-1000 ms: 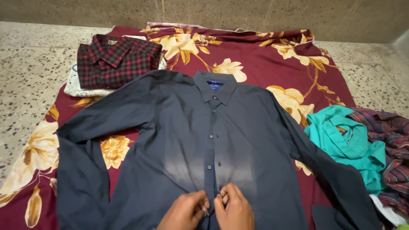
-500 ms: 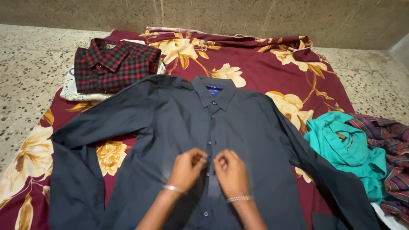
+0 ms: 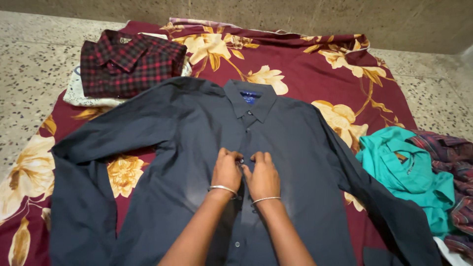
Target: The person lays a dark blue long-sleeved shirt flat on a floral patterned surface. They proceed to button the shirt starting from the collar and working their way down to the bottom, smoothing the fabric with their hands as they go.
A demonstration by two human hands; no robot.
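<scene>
Dark navy cloth fills the middle of the view: a long-sleeved shirt (image 3: 295, 162) lies face up on a maroon bedsheet (image 3: 305, 74) printed with yellow flowers, its collar pointing away from the person and its hem toward them, so the button placket runs straight along the line of the forearms. Both hands meet on that placket at about chest height of the shirt, one on either side of it and equally near. The left hand (image 3: 226, 170) has its fingers curled in, the tips pinching the placket edge at a small button; the right hand (image 3: 262, 175) mirrors it, fingers bent and pressed to the facing edge, the two sets of fingertips almost touching. Neither hand is spread flat. A thin bangle sits on each wrist. The sleeves spread out to either side, the left one bent down at the elbow. Beyond the shirt's left shoulder lies a folded red-and-black checked shirt (image 3: 130, 61); off to the right, well apart from the hands, a teal garment (image 3: 406, 170) is bunched against a dark plaid one (image 3: 451, 148).
</scene>
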